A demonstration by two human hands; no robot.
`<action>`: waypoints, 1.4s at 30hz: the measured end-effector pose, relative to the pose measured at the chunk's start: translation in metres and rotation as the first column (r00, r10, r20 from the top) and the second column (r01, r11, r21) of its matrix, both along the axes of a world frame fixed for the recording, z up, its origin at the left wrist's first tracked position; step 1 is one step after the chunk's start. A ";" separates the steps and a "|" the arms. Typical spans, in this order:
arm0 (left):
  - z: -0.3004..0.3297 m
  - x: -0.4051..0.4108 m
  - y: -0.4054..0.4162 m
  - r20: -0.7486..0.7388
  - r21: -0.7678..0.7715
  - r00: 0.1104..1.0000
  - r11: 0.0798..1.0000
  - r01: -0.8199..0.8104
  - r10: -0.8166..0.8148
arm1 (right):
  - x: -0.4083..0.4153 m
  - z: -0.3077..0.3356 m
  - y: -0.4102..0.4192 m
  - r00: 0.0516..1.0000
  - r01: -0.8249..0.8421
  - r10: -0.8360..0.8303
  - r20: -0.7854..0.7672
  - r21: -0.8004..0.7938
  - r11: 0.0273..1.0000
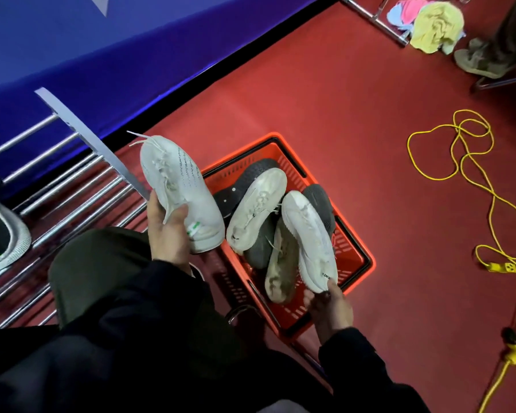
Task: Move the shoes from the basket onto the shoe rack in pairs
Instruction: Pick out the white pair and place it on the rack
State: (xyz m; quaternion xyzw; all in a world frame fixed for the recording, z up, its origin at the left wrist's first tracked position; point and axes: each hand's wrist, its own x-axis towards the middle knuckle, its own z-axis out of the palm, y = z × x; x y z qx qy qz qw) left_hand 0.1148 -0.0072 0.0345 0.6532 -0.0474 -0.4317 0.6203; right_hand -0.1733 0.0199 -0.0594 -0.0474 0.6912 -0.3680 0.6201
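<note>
Red carpet point(325, 93), blue wall point(102, 46), left hand point(169, 231) gripping white sneaker point(181, 186), right hand point(329, 311) pinching another point(309, 239)

Dim, soft focus, wide-angle edge distortion

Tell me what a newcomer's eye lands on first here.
The orange basket on the red carpet, heaped with white and grey shoes. The left hand holds a white sneaker up beside the metal shoe rack; the right hand grips another white shoe by its heel over the basket. A yellow cord loops at right.
</note>
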 end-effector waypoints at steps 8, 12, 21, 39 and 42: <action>0.004 -0.009 -0.004 -0.052 0.005 0.999 1.000 0.010 -0.010 | 0.029 0.036 -0.056 0.987 -0.157 0.160 -0.012 -0.277 0.948; 0.004 -0.007 -0.002 -0.013 0.014 0.999 0.999 -0.036 0.037 | 0.038 0.040 -0.074 0.997 -0.079 0.073 -0.033 -0.341 0.937; 0.002 -0.008 -0.004 -0.025 0.030 0.998 0.998 -0.056 0.057 | 0.005 0.027 -0.047 0.995 0.031 -0.057 -0.081 -0.291 0.956; -0.003 -0.015 -0.012 -0.019 0.059 0.999 0.997 -0.040 0.041 | 0.022 0.009 -0.027 0.420 -0.635 0.516 -0.747 0.165 0.755; -0.006 -0.016 -0.012 0.017 0.063 0.998 0.997 -0.053 0.053 | 0.084 -0.001 -0.064 0.465 -0.771 0.538 -0.703 -0.023 0.636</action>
